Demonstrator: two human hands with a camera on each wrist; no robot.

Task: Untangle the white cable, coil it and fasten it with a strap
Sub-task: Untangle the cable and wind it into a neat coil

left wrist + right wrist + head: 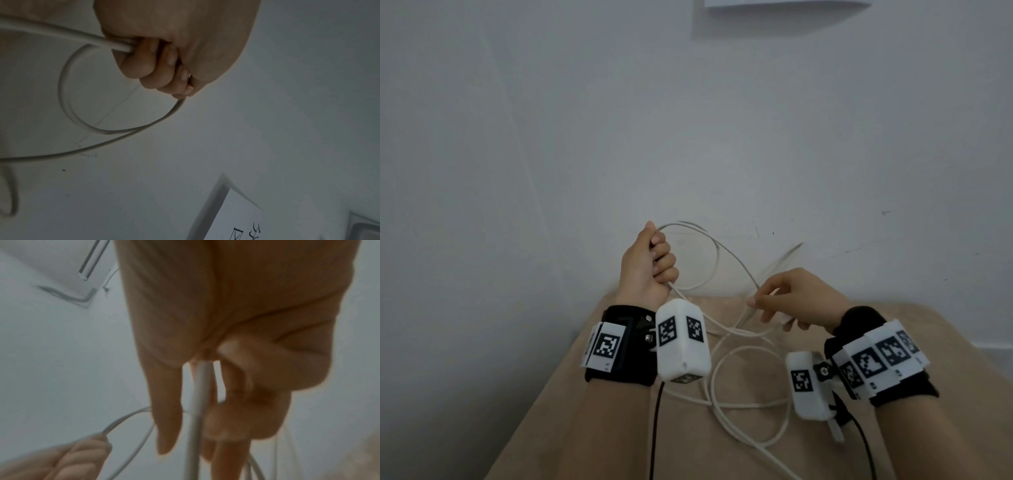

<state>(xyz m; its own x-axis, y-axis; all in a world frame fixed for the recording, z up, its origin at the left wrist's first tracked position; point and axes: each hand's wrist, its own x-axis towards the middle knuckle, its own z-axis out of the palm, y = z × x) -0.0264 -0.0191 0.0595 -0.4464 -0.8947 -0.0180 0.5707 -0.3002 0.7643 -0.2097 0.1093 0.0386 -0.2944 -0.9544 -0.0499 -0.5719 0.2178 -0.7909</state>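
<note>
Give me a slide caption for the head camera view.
Left hand grips coiled white cable; right hand pinches another stretch.

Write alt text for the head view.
Two hands work a thin white cable above a beige padded surface: the left hand grips raised loops in a fist, the right hand pinches a strand. Loose cable lies tangled below, against a plain white wall.
</note>
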